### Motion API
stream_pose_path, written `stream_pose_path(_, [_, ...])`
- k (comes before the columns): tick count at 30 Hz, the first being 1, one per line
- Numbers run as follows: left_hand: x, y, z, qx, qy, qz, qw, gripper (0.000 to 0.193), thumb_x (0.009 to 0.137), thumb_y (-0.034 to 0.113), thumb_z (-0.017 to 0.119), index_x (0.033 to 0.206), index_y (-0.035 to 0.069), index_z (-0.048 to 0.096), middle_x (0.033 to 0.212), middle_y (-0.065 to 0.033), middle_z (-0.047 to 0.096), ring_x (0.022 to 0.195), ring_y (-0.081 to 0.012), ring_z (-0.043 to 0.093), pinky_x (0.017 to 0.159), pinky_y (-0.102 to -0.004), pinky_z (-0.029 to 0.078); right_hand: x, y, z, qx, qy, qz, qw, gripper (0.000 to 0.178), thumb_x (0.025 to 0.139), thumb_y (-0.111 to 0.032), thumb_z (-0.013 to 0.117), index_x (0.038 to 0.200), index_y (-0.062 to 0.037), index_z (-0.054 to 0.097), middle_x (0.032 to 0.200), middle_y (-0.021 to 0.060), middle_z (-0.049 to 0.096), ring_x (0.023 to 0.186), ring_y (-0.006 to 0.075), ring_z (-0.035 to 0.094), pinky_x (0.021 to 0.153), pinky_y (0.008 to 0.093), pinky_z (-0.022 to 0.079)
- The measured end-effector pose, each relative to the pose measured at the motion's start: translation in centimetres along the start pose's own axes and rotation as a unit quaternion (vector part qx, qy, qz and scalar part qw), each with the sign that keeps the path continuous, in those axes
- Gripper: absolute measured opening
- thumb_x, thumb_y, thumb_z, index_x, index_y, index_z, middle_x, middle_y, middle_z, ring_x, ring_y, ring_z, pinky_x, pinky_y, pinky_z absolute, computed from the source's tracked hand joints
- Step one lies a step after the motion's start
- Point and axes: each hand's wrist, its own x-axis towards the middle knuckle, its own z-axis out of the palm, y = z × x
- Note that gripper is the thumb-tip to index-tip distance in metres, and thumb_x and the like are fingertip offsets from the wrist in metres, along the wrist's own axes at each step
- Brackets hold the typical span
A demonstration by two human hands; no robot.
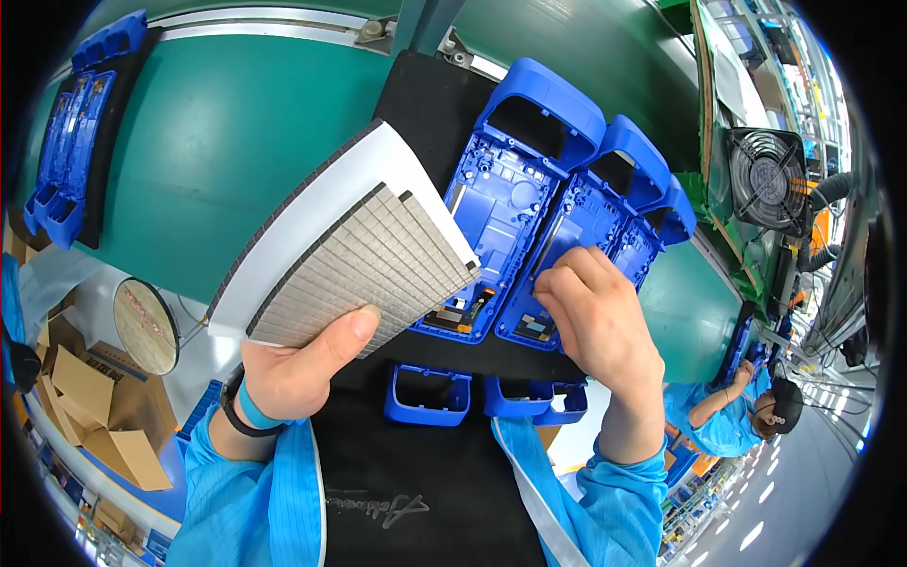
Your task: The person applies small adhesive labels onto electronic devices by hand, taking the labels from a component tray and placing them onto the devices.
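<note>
My left hand [307, 373] grips a white backing sheet [354, 175] covered in rows of small grey rectangular pads [364, 260], thumb pressed on top. Part of its rows is bare white. Over the lower part of a middle blue plastic housing [578, 222], my right hand [600, 317] is closed in a pinch; anything between its fingertips is hidden. A second blue housing [505, 198] lies to the left, partly under the sheet's corner. To the right sits a third blue housing [635, 253], partly behind my right hand. Blue frames [543, 85] stand at their far ends.
The housings lie on a black mat [425, 104] over a green conveyor belt [246, 132]. Loose blue end pieces [430, 413] rest close to me. Another mat of blue housings [71, 142] is far left. A fan [767, 180] and a co-worker [723, 416] are at right, cardboard boxes [104, 406] lower left.
</note>
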Motion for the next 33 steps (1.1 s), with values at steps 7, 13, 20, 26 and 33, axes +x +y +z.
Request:
stream_pose_path(7, [0.0,-0.7,-0.4,-0.002,-0.012,0.008,1.0,0.041,0.084,0.001,0.065,0.123,-0.004,0.055,0.113,-0.0147,0.064,0.103,-0.0212,0.062,0.09,-0.033,0.048,-0.8,0.6,0.7,0.011,0.047,-0.001,0.999,0.013,0.074,0.004,0.067,0.083,-0.0001,0.058,0.086,0.0118,0.055,0.077,0.0299,0.053,0.066,0.0377,0.045])
stream_pose_path(13, [-0.4,-0.7,-0.7,-0.006,0.0,0.02,1.0,0.044,0.083,-0.001,0.065,0.126,-0.004,0.052,0.116,-0.0153,0.063,0.106,-0.0217,0.061,0.091,-0.034,0.048,-2.2,0.7,0.6,0.039,0.065,0.006,0.997,0.016,0.072,0.004,0.068,0.082,-0.0009,0.057,0.087,0.0119,0.052,0.08,0.0296,0.05,0.07,0.0364,0.044])
stream_pose_path(20, [-0.3,-0.9,-0.5,-0.009,-0.006,0.018,1.0,0.046,0.083,0.0,0.066,0.126,-0.005,0.051,0.117,-0.016,0.062,0.107,-0.022,0.06,0.092,-0.0345,0.047,-2.9,0.5,1.3,0.01,0.049,0.02,0.999,0.016,0.072,0.003,0.067,0.084,-0.0012,0.058,0.091,0.0119,0.048,0.085,0.0303,0.047,0.076,0.0373,0.042])
stream_pose_path(26, [-0.4,-0.9,-0.5,-0.001,-0.01,0.012,1.0,0.046,0.083,0.001,0.067,0.126,-0.005,0.051,0.116,-0.0161,0.062,0.105,-0.022,0.061,0.091,-0.0342,0.048,-2.9,0.5,1.5,0.005,0.058,0.026,0.998,0.016,0.072,0.002,0.068,0.084,-0.0018,0.058,0.091,0.012,0.049,0.086,0.0302,0.047,0.077,0.0375,0.042])
stream_pose_path(33, [-0.4,-1.0,-0.5,-0.009,-0.005,0.02,1.0,0.045,0.082,0.001,0.067,0.125,-0.004,0.053,0.116,-0.0159,0.062,0.104,-0.0215,0.061,0.089,-0.0333,0.049,-2.9,0.4,1.6,-0.005,0.057,0.026,0.998,0.017,0.072,0.001,0.069,0.085,-0.0024,0.059,0.09,0.0114,0.05,0.086,0.0301,0.047,0.077,0.0376,0.042])
